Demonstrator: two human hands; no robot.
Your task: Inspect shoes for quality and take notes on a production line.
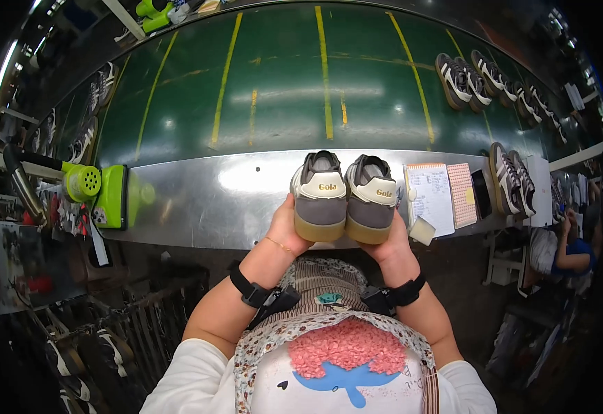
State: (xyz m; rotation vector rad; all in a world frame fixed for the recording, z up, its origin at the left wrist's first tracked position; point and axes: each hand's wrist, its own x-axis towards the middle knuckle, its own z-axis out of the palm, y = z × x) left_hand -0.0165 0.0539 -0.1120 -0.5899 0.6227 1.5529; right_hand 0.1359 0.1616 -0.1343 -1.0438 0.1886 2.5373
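A pair of dark grey sneakers is held side by side over the near edge of the metal table (198, 214), their heels turned toward me. The left sneaker (319, 210) has a white heel patch with gold lettering and a gum-coloured sole. My left hand (285, 226) is closed around its outer side. The right sneaker (372, 212) matches it, and my right hand (389, 241) grips it from the outer side and below. The two heels touch or nearly touch. Most of my fingers are hidden under the shoes.
Beyond the table runs a green belt (280, 83) with yellow lines. More sneakers (455, 83) stand on it at right. A notebook (429, 196), a phone (481, 193) and another pair of sneakers (510, 179) lie right of my hands. A lime-green device (111, 196) is at left.
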